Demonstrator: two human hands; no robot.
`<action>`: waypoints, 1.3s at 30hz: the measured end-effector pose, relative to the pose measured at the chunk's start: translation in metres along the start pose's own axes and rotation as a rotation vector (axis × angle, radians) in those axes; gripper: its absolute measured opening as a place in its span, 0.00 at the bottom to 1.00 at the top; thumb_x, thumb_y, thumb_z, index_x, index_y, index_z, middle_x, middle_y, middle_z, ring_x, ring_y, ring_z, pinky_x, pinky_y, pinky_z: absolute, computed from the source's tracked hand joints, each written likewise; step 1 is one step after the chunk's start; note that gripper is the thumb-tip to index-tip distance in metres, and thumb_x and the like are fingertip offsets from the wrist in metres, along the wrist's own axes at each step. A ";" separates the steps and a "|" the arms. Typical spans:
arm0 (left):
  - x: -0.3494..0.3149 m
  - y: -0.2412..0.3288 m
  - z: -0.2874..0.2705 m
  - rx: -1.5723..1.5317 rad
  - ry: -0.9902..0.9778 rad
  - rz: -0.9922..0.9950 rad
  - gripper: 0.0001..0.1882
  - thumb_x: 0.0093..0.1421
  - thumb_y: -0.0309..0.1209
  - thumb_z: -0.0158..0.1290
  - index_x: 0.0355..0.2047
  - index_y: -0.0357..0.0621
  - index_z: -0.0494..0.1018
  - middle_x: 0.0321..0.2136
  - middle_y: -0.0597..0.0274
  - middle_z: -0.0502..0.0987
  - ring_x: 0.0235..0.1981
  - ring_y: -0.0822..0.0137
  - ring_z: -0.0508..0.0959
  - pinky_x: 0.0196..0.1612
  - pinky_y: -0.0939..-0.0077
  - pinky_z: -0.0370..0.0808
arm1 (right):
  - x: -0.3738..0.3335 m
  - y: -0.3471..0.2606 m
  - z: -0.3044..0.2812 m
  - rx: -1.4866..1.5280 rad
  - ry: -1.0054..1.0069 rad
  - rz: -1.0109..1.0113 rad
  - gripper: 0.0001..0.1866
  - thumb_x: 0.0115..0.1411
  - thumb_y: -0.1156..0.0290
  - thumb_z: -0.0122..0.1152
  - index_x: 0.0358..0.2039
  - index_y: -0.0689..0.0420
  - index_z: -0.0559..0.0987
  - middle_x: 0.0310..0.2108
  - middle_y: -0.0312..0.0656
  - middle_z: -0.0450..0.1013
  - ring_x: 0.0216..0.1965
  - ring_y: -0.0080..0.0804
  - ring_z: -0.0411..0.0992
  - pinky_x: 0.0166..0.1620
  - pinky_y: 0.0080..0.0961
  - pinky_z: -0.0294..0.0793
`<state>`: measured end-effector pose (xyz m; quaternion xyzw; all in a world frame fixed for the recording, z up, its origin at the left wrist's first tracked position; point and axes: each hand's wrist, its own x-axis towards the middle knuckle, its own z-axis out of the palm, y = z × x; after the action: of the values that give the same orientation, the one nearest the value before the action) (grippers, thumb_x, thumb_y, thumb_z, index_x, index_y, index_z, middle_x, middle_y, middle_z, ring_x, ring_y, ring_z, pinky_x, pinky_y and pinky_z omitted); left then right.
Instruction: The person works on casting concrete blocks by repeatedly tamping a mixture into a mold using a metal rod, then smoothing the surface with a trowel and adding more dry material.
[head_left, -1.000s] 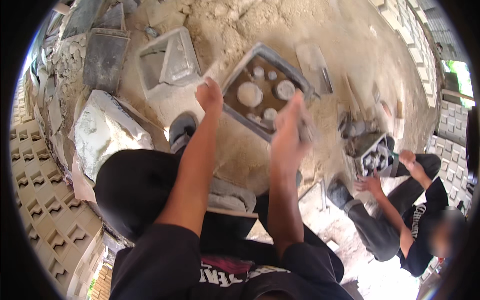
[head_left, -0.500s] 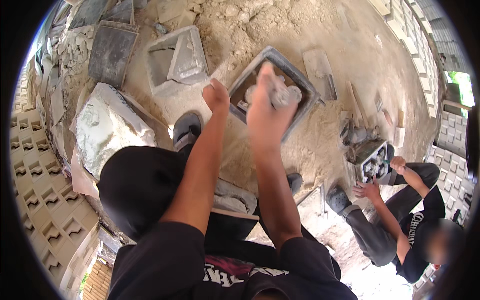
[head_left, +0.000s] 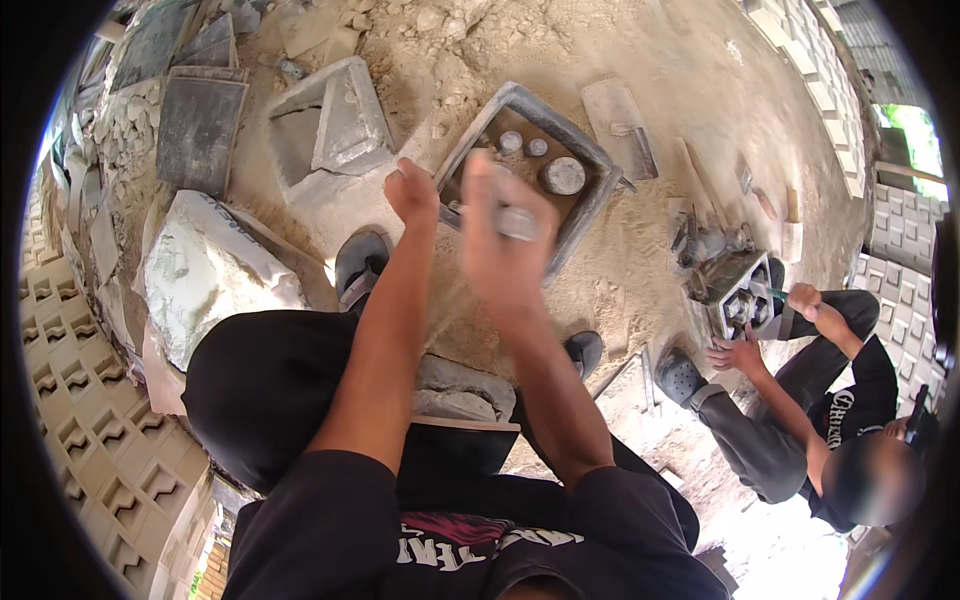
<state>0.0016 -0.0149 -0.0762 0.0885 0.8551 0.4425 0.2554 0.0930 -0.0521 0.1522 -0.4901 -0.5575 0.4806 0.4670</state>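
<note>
My left hand (head_left: 410, 190) is closed in a fist just left of a square grey frame mould (head_left: 590, 215); whether anything is in it I cannot make out. My right hand (head_left: 507, 240) hovers over the near left part of the mould, smeared by motion, so its grip does not show. In the mould, round grey discs stand on the brown bottom: a large one (head_left: 563, 176) at the right and two small ones, a grey disc (head_left: 511, 142) and a smaller disc (head_left: 538, 147), toward the back. Another pale round shape (head_left: 515, 222) shows partly beneath my right hand.
A broken grey box-shaped mould (head_left: 330, 130) lies back left, near a dark board (head_left: 200, 130) and an open sack of white powder (head_left: 210, 260). Back right are a flat grey slab (head_left: 618, 125) and loose tools. A co-worker's hands (head_left: 740, 350) work at another mould on the right.
My right hand has moved left and toward me, uncovering discs in the mould. My left hand stays closed. The whole view has shifted slightly.
</note>
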 end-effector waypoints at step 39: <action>-0.006 0.009 -0.004 0.293 -0.147 0.125 0.30 0.61 0.44 0.35 0.29 0.27 0.77 0.31 0.32 0.77 0.36 0.38 0.78 0.46 0.51 0.73 | 0.007 0.072 -0.029 0.085 -0.227 -0.088 0.15 0.64 0.74 0.53 0.19 0.61 0.68 0.19 0.32 0.65 0.21 0.16 0.60 0.24 0.16 0.57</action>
<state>0.0042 -0.0149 -0.0650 0.2100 0.8823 0.3206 0.2735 0.1283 -0.0384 0.0841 -0.3874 -0.6068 0.5353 0.4417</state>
